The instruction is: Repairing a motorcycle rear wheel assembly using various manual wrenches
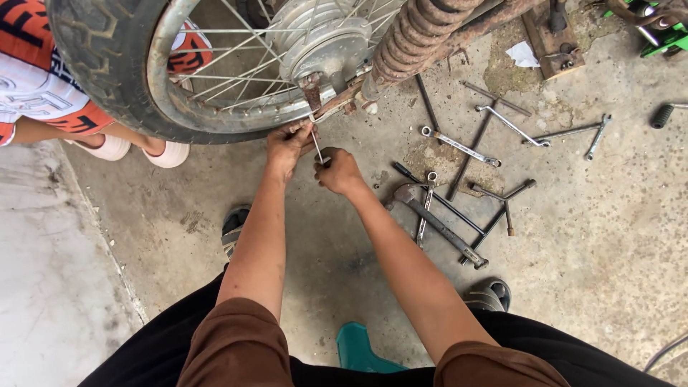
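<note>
A motorcycle rear wheel [115, 79] with spokes and a silver hub [322, 39] fills the top left, beside a rusty coil spring [416, 36]. My left hand [288, 145] grips the end of the rusty bracket [337, 100] under the hub. My right hand [337, 170] is closed on a thin metal rod [316, 143] that runs up to that bracket. Both hands are close together just below the wheel rim.
Several wrenches and bars lie on the concrete right of my hands, among them a ring spanner [459, 147], a cross wrench [502, 204] and a long hammer-like tool [441, 226]. Another person's legs in white shoes [168, 154] are behind the wheel. A green stool [362, 351] sits between my knees.
</note>
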